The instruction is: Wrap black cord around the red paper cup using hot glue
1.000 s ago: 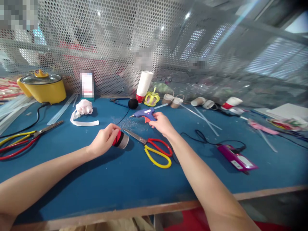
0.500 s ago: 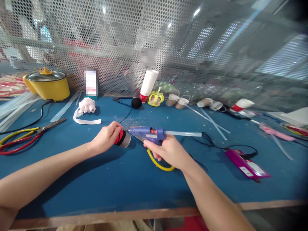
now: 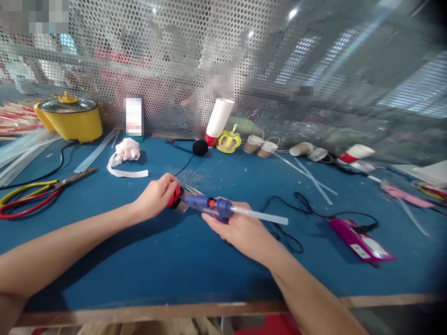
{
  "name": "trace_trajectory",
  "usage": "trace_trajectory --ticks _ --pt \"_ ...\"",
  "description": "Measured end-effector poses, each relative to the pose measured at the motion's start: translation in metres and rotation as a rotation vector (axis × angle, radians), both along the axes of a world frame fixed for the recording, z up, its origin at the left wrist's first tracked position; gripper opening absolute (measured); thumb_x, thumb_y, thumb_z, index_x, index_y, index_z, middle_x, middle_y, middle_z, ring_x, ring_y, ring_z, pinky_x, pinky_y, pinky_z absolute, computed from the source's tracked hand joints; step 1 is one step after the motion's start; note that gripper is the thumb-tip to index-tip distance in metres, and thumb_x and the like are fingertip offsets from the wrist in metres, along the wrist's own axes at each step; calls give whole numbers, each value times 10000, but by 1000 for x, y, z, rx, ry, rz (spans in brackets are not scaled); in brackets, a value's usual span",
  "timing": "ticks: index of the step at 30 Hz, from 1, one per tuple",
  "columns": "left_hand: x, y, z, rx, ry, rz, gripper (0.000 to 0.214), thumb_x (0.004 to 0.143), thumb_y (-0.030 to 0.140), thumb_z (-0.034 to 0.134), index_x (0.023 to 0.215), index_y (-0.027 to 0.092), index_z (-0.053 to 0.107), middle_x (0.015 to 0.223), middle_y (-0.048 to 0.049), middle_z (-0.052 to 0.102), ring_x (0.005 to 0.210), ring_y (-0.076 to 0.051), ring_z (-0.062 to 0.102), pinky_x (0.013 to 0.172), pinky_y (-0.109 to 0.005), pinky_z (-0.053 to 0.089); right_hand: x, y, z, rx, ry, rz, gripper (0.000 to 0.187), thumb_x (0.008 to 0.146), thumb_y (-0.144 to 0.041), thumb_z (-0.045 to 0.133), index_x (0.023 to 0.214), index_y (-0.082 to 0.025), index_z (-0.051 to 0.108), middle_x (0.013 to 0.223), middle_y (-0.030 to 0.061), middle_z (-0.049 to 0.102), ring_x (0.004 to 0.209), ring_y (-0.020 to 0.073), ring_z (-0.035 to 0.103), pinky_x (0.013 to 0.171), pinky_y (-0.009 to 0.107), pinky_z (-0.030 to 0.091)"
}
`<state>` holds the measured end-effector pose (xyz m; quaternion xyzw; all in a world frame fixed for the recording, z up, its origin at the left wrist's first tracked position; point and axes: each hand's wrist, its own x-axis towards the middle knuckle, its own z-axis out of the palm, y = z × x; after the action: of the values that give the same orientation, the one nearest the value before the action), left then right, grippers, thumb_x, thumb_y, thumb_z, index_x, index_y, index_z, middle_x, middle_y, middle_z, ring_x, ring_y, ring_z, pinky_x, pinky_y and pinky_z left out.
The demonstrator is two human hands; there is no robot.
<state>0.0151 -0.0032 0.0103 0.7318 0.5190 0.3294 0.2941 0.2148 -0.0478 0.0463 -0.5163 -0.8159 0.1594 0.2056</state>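
My left hand (image 3: 156,196) is closed around a small red and black cup-like piece (image 3: 176,199), tilted, with a greyish end showing below. Black yarn runs from this piece back to a black yarn ball (image 3: 200,147). In my right hand (image 3: 244,225) is a blue hot glue gun (image 3: 206,204), its fingers wrapped round the handle. A clear glue stick (image 3: 261,215) pokes out of the gun's rear. The gun's nozzle is up against the cup piece or just over it; the exact contact is hidden. Metal scissor blades (image 3: 192,189) lie behind the gun, their handles covered.
Red-and-yellow-handled scissors (image 3: 52,188) and a yellow electric pot (image 3: 75,122) are at left, with a crumpled white ribbon (image 3: 127,151) nearer the middle. Stacked paper cups (image 3: 219,118) and small baskets (image 3: 253,142) line the mesh wall. A purple power strip (image 3: 361,239) with cables lies right.
The glue gun has moved left and slightly down, its nozzle now at the cup piece. My right hand has shifted with it, hiding the yellow scissor handle. The left hand keeps its hold.
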Motion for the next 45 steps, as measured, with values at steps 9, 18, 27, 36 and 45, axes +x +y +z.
trace_trajectory --ticks 9,18,27,36,45 --pt "1 1 0 10 -1 13 235 858 314 301 842 176 491 695 -26 597 618 -147 540 609 -259 420 -5 -6 4 27 -9 43 114 787 -253 502 679 -216 509 628 -8 599 550 129 546 542 228 397" --pt "1 0 1 -4 -7 21 230 857 310 305 824 177 488 687 -27 604 608 -145 544 608 -260 423 -8 -8 1 72 -37 32 128 784 -234 504 657 -215 498 641 -7 606 554 120 537 541 227 386" --pt "0 -1 -1 37 21 18 236 862 303 303 862 176 501 720 -35 626 642 -149 563 626 -259 429 -4 -5 1 51 -40 37 132 795 -276 485 680 -216 509 652 -1 609 575 138 554 559 239 401" --pt "-1 -2 -3 72 41 -24 238 861 293 303 905 164 499 705 -26 603 618 -140 548 597 -247 424 10 10 -7 130 -95 52 158 787 -311 490 812 -201 600 712 51 642 679 197 596 619 281 411" --pt "-1 -2 -2 69 45 -23 255 869 308 297 911 163 503 712 -31 610 616 -143 548 591 -253 423 4 -1 -4 -30 15 21 163 800 -339 497 694 -216 518 599 -14 597 521 131 556 530 233 406"
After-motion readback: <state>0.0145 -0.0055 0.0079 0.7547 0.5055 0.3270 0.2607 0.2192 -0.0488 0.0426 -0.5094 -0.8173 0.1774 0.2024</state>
